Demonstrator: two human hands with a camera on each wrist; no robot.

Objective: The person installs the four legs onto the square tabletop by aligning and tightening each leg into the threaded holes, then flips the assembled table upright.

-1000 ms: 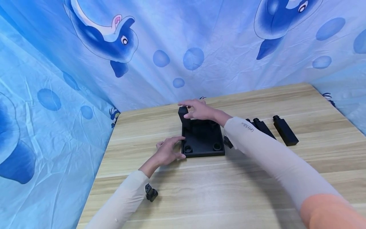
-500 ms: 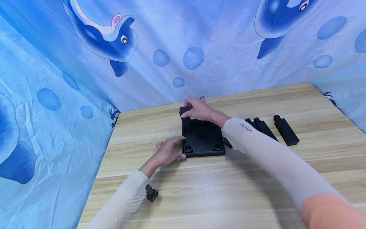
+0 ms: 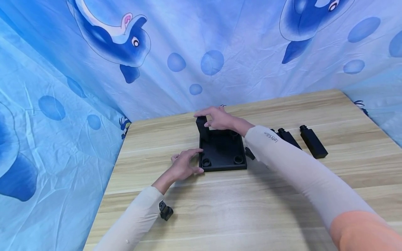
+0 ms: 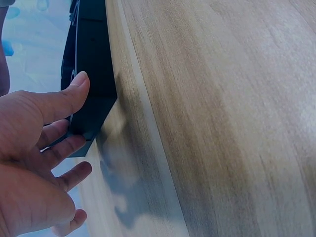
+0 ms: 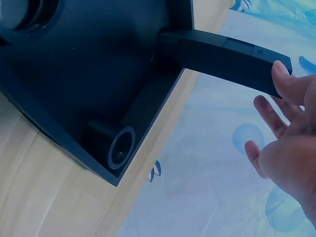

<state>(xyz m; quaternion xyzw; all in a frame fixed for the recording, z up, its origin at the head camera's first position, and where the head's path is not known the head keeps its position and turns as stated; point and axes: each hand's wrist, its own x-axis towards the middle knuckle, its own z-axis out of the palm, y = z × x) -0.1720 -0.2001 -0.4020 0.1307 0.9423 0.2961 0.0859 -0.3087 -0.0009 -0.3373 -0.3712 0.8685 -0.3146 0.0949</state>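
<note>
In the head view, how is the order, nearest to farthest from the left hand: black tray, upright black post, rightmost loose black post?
1. Black tray: just right of the left hand, touching it.
2. Upright black post: at the tray's far left corner.
3. Rightmost loose black post: lying far to the right.

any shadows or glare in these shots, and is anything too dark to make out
Head: right sleeve casts a soft shadow on the table; left wrist: shadow beside the left hand, pale glare at far right; right wrist: black tray so dark that detail fades.
</note>
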